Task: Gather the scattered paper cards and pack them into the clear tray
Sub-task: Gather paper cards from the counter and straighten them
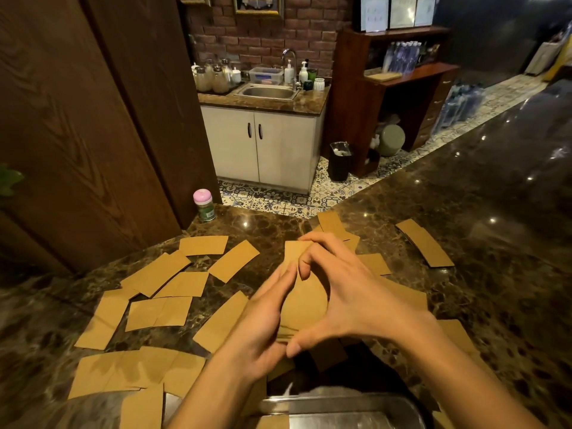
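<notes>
Several brown paper cards (161, 314) lie scattered over the dark marble counter (495, 212), mostly to the left and around my hands. Both hands hold one stack of cards (305, 305) above the counter's middle. My left hand (263, 326) grips the stack's left side. My right hand (346, 292) pinches its top edge with the fingers and its bottom with the thumb. A neat pile of cards (424, 243) lies apart at the right. The clear tray (356, 410) sits at the bottom edge of the view, below my forearms, partly hidden.
A small jar with a pink lid (203, 205) stands at the counter's far left edge, beside a wooden panel (77, 134). Beyond the counter are a tiled floor, a sink cabinet (263, 144) and a black bin (340, 161).
</notes>
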A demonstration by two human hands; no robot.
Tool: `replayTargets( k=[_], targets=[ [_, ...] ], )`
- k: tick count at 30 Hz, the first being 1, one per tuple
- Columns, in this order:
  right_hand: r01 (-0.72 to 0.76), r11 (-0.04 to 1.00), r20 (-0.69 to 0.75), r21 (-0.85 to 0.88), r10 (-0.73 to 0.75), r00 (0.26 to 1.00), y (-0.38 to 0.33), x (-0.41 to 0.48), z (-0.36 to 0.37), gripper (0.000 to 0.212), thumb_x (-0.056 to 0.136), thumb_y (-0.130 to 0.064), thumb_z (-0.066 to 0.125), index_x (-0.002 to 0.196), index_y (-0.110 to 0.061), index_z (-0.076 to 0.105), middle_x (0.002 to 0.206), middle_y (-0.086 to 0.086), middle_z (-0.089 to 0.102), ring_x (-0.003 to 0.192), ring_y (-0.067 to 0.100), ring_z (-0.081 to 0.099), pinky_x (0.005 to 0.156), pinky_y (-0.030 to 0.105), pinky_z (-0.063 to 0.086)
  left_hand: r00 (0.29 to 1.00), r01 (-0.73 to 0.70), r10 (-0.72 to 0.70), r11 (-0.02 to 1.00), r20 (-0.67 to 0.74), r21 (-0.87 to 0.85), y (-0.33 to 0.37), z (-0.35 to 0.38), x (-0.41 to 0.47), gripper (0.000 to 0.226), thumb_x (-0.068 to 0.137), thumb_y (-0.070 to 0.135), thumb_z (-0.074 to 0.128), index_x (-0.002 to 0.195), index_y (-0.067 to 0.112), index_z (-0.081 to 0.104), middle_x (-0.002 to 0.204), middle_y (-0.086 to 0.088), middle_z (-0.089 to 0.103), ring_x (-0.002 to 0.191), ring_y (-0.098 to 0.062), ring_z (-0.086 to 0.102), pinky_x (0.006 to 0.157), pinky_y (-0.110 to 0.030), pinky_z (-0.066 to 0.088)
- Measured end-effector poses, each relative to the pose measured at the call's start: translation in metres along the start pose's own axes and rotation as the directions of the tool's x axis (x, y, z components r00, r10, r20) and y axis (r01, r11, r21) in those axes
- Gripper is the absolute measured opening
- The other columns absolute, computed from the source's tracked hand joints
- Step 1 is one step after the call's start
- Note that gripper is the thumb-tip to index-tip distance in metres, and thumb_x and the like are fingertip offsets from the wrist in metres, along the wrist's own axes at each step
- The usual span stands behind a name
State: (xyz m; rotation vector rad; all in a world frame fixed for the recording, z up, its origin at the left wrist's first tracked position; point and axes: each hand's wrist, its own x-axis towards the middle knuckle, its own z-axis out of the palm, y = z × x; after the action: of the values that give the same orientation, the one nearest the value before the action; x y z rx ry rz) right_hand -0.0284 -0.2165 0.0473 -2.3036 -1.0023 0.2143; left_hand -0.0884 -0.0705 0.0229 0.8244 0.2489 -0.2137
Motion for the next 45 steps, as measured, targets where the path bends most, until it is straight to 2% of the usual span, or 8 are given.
replayTargets(
  k=[5, 8, 14, 23, 29, 35, 39, 45],
  targets=[
    [-0.143, 0.690, -0.161, 0.710, 0.357, 0.920, -0.014, -0.036, 0.023, 0.090, 0.055, -0.045, 0.098, 0.133, -0.042, 0.052, 0.131, -0.013, 0.066, 0.114, 0.009, 0.070, 0.093, 0.036, 0.062, 0.972, -0.171, 0.181, 0.982, -0.148, 0.076, -0.012, 0.009, -0.032, 0.026, 0.093, 0.015, 0.063, 0.095, 0.036, 0.077, 0.100, -0.011, 0.079, 0.087, -0.026, 0.077, 0.065, -0.036, 0.063],
    [-0.114, 0.572, -0.208, 0.812, 0.467, 0.860, -0.023, -0.053, 0.032, 0.057, 0.068, -0.027, 0.088, 0.122, -0.028, 0.071, 0.108, -0.003, 0.080, 0.099, 0.016, 0.077, 0.087, 0.039, 0.063, 0.969, -0.157, 0.166, 0.985, -0.185, 0.067, -0.015, 0.015, -0.044, 0.025, 0.088, 0.019, 0.067, 0.111, 0.025, 0.072, 0.106, -0.015, 0.077, 0.100, -0.033, 0.073, 0.086, -0.051, 0.058],
    [-0.131, 0.367, -0.128, 0.921, 0.602, 0.788, -0.019, -0.075, 0.023, 0.019, 0.071, -0.019, 0.083, 0.090, -0.016, 0.082, 0.096, 0.009, 0.082, 0.092, 0.023, 0.079, 0.076, 0.035, 0.062, 0.972, -0.159, 0.178, 0.979, -0.153, 0.129, -0.023, 0.017, -0.060, 0.032, 0.086, 0.010, 0.065, 0.118, 0.013, 0.065, 0.105, -0.018, 0.077, 0.094, -0.034, 0.075, 0.072, -0.041, 0.064],
    [-0.177, 0.546, -0.190, 0.819, 0.548, 0.814, -0.020, -0.090, 0.011, 0.013, 0.076, -0.023, 0.086, 0.079, -0.013, 0.078, 0.071, 0.010, 0.076, 0.072, 0.026, 0.077, 0.067, 0.039, 0.064, 0.947, -0.221, 0.278, 0.927, -0.160, 0.302, -0.033, 0.023, -0.065, 0.038, 0.081, 0.010, 0.072, 0.117, 0.021, 0.063, 0.100, -0.004, 0.078, 0.091, -0.021, 0.075, 0.068, -0.031, 0.061],
    [-0.232, 0.960, -0.599, 0.157, 0.280, 0.751, -0.029, -0.087, 0.029, 0.029, 0.091, -0.050, 0.065, 0.083, -0.027, 0.081, 0.067, -0.014, 0.067, 0.062, 0.002, 0.061, 0.057, 0.011, 0.047, 0.929, -0.263, 0.364, 0.774, -0.065, 0.576, -0.044, 0.042, -0.065, 0.024, 0.086, 0.041, 0.059, 0.106, 0.034, 0.071, 0.099, 0.007, 0.077, 0.095, -0.011, 0.073, 0.078, -0.030, 0.061],
    [-0.184, 0.922, -0.522, 0.340, 0.348, 0.779, -0.037, -0.085, 0.029, 0.014, 0.090, -0.053, 0.065, 0.102, -0.047, 0.068, 0.088, -0.022, 0.063, 0.082, -0.003, 0.061, 0.067, 0.006, 0.046, 0.982, -0.125, 0.151, 0.969, -0.114, 0.211, -0.040, 0.045, -0.071, 0.027, 0.094, 0.014, 0.057, 0.120, 0.011, 0.066, 0.107, -0.015, 0.077, 0.099, -0.027, 0.074, 0.072, -0.033, 0.062],
    [-0.173, 0.851, -0.361, 0.496, 0.384, 0.850, -0.026, -0.083, -0.004, 0.072, 0.075, -0.042, 0.087, 0.139, -0.050, 0.054, 0.126, -0.023, 0.064, 0.113, -0.003, 0.062, 0.092, 0.024, 0.055, 0.984, -0.127, 0.147, 0.975, -0.101, 0.180, -0.030, 0.037, -0.079, 0.032, 0.081, 0.003, 0.067, 0.112, 0.010, 0.068, 0.096, -0.017, 0.078, 0.082, -0.026, 0.077, 0.061, -0.031, 0.062],
    [-0.213, 0.872, -0.388, 0.440, 0.399, 0.831, -0.019, -0.087, -0.018, 0.044, 0.067, -0.046, 0.091, 0.103, -0.038, 0.066, 0.098, -0.013, 0.076, 0.087, 0.007, 0.073, 0.079, 0.043, 0.063, 0.969, -0.184, 0.212, 0.962, -0.130, 0.201, -0.023, 0.034, -0.082, 0.043, 0.075, -0.008, 0.068, 0.114, 0.011, 0.062, 0.088, -0.012, 0.079, 0.075, -0.023, 0.077, 0.056, -0.026, 0.060]
  ],
)
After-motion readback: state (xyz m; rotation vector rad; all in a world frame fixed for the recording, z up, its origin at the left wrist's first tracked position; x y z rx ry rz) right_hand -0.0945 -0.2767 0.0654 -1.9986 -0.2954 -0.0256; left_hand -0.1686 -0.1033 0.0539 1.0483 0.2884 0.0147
